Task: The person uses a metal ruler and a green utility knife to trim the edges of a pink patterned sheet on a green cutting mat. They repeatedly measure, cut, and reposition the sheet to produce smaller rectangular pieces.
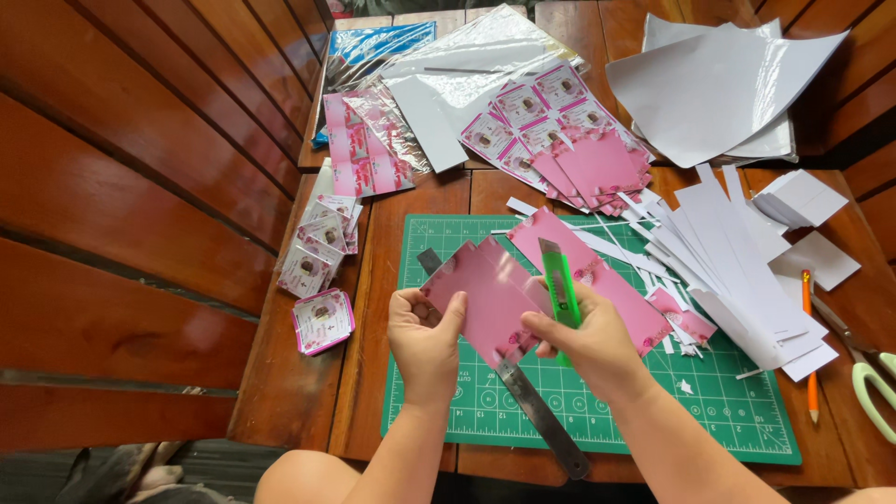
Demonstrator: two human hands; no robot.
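My left hand (425,338) pinches the left edge of a pink die-cut card (485,294), held up over the green cutting mat (448,411). My right hand (597,341) grips the same card's right side and also holds a green utility knife (558,285), which points upward. A metal ruler (541,415) lies diagonally on the mat beneath the card. A second pink card (616,289) rests flat on the mat behind my right hand.
White paper strips (737,271) pile at the mat's right. An orange pencil (808,345) and green-handled scissors (873,383) lie at far right. Printed pink sheets (560,131), white sheets (719,84) and plastic sleeves (448,65) sit behind. Small folded pink boxes (322,247) stack at left.
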